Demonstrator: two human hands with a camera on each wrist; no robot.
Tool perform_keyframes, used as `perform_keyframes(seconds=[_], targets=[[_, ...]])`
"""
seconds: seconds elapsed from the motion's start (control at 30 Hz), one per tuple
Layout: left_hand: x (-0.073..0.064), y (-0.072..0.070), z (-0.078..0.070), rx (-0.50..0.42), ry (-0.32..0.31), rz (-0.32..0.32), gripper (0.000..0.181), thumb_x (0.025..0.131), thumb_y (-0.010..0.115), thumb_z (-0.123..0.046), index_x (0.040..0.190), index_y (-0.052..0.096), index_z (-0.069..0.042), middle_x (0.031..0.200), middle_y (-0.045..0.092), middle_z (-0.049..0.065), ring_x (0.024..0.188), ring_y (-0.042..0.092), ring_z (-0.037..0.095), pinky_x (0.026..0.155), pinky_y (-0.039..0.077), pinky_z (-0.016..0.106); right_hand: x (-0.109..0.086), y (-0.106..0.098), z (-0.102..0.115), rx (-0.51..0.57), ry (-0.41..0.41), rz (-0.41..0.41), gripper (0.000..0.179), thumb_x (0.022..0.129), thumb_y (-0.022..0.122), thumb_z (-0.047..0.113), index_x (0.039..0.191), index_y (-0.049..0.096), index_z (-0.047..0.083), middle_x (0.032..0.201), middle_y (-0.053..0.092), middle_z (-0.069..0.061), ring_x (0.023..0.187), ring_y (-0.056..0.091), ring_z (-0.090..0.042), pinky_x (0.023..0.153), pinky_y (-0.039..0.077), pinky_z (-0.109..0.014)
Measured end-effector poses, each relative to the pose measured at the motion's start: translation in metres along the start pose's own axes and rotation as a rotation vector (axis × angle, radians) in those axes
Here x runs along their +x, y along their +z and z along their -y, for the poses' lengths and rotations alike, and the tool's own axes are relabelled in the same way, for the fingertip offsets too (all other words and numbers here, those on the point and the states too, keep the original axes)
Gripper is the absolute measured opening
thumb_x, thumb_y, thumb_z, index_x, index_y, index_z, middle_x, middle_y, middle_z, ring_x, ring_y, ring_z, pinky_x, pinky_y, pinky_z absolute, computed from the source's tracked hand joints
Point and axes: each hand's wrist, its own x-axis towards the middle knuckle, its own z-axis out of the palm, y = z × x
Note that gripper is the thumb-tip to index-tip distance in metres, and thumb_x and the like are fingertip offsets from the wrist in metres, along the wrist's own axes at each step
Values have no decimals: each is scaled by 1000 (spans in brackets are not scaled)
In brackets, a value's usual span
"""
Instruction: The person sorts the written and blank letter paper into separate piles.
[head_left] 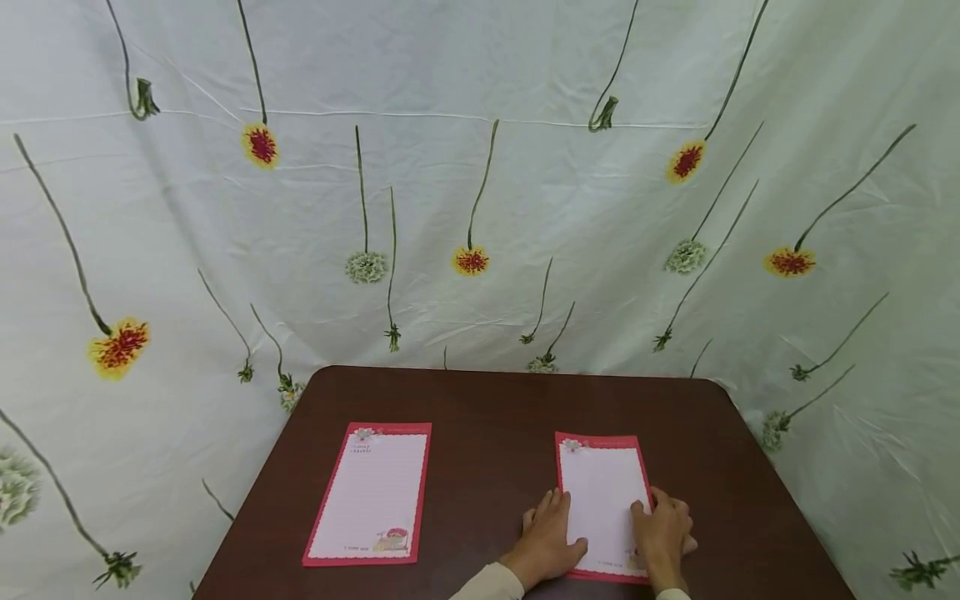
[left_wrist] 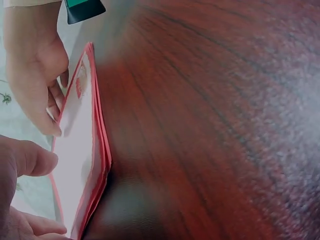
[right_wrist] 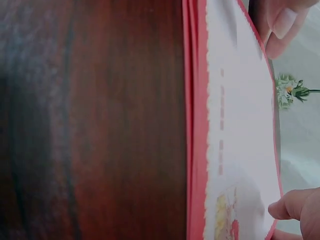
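Note:
A stack of red-bordered stationery sheets [head_left: 603, 508], with a flower print at the top and a small picture at the bottom, is at the right of the table. My left hand [head_left: 549, 540] holds its left edge, thumb over the top sheet and fingers along the side. On the opposite edge my right hand [head_left: 663, 533] grips the sheets, its thumb [right_wrist: 287, 204] on the white face. Several red edges show layered in both wrist views, slightly fanned apart. In the left wrist view the stack [left_wrist: 80, 145] appears tilted, one long side toward the camera.
Another red-bordered stationery sheet [head_left: 367, 496] lies flat on the left half of the dark brown table [head_left: 487, 467]. Behind the table hangs a pale curtain [head_left: 420, 183] printed with flowers.

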Motion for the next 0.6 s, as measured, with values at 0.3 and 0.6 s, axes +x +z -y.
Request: perform_keyframes(seconds=[0.3, 0.6], targets=[[-6, 2, 1, 151, 69, -77, 62, 99, 64, -23, 152, 48, 5, 160, 46, 25, 151, 40, 38, 110, 35, 58, -3, 6, -3, -2, 3, -19, 53, 94, 59, 17, 139, 55, -13, 136, 42, -40, 125, 37, -60, 90, 25, -71], [-5, 5, 5, 189, 62, -87, 52, 101, 63, -23, 148, 54, -1, 158, 51, 22, 149, 43, 36, 111, 36, 56, -4, 11, -5, -10, 12, -28, 53, 95, 56, 16, 140, 54, -12, 136, 42, -39, 126, 35, -60, 90, 23, -71]])
